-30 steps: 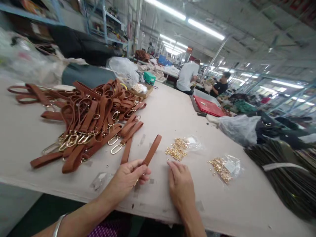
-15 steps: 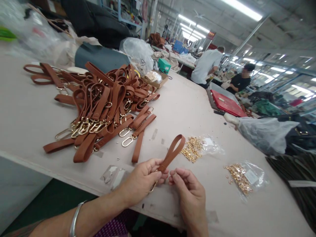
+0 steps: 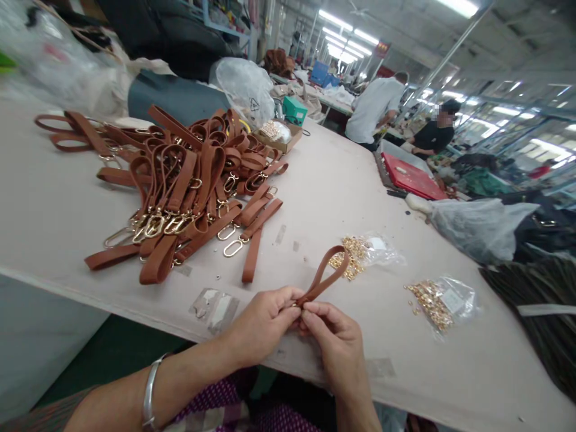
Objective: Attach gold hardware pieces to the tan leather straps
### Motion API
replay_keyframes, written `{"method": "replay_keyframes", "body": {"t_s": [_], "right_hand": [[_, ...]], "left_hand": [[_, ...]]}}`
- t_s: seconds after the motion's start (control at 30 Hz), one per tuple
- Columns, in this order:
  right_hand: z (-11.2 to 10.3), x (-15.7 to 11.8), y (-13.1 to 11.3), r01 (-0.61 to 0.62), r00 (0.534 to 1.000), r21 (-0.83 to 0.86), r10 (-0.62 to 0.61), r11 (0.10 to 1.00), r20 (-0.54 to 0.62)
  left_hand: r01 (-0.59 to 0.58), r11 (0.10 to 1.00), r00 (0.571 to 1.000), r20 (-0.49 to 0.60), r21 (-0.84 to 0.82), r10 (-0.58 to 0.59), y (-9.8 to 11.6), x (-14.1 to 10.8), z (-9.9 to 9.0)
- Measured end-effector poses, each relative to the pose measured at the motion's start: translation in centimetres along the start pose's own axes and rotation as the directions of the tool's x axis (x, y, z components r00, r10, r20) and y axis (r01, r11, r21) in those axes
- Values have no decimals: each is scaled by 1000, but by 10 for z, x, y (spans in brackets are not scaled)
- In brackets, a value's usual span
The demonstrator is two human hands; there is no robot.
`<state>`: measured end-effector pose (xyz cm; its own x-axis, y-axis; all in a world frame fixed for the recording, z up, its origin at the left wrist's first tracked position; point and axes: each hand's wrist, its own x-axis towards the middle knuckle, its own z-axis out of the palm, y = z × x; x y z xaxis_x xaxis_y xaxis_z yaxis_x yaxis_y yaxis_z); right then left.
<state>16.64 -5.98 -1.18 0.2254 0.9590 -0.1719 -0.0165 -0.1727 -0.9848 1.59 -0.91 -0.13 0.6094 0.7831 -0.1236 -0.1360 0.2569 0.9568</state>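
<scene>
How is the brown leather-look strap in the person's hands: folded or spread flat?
Folded: the brown leather-look strap curves into a teardrop-shaped loop, its two sides meeting at the left hand and right hand.

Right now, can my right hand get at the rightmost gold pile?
Probably yes: nothing seems to block the stretch of table between your right hand and that gold pile, though its fingertips are at the strap and would have to leave it.

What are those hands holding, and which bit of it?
A brown strap: the left hand pinches its lower end, below the loop. The right hand's fingers are there too.
</scene>
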Motion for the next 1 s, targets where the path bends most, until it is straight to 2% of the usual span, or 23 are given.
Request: {"method": "replay_keyframes", "body": {"t_s": [0.27, 0.5, 0.73, 0.87, 1.0], "right_hand": [[4, -2, -5, 57, 998, 61, -59, 997, 36], [6, -4, -7, 52, 999, 84, -50, 995, -22], [2, -15, -10, 101, 987, -68, -109, 993, -120], [-5, -14, -8, 105, 983, 78, -92, 991, -160], [-12, -14, -4, 87, 983, 212, -49, 973, -178]], "left_hand": [[15, 971, 999, 25, 240, -21, 2, -1, -5], [8, 951, 999, 31, 309, -19, -2, 0, -4], [-70, 905, 996, -15, 419, 84, -11, 0, -2], [-141, 853, 986, -8, 502, 168, -21, 9, 0], [-244, 814, 967, 68, 527, 246, -33, 18, 3]]}}
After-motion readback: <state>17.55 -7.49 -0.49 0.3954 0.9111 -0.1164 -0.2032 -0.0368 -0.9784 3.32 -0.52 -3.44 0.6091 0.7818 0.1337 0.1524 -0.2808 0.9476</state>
